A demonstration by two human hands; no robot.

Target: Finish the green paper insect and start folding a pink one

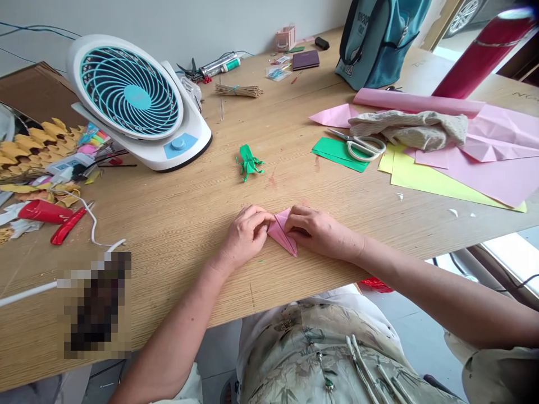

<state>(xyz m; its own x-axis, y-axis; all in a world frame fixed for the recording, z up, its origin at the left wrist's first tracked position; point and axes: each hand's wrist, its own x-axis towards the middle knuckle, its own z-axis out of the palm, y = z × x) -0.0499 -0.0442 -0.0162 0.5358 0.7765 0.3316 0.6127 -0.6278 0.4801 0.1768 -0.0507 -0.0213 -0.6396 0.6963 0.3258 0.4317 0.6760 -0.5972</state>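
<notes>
- Folded pink paper (279, 231), one piece, small, angular; lay on the surface near its front edge, between the two hands.
- Handling, as judged: very light, thin, fairly crisp, not slippery; apt to crease or tear. Best held at the folded edges, with flat fingertip pressure.
- Left hand (246, 233): grip closed, thumb and forefinger pinching the paper's left side.
- Right hand (318, 230): grip closed, bent fingers pinching its right side; thumb partly hidden.
- Green origami figure (249, 163), one, just beyond the hands.
- Surface (177, 213): wood-grained, reddish stains near the figure.
- Right of it: green paper (332, 154) with pale-handled scissors (366, 148) on top; yellow paper (438, 182); pink sheets (484, 177); crumpled grey cloth (438, 126); red bottle (475, 59).
- Left: white-and-blue fan (138, 97); red-handled tool (68, 226).
- Rear: tied bundle of sticks (238, 90); blue bag (379, 45).
- Room: plain pale wall (210, 28); tiled floor (217, 342); car wheel (465, 15) outside, upper right.
</notes>
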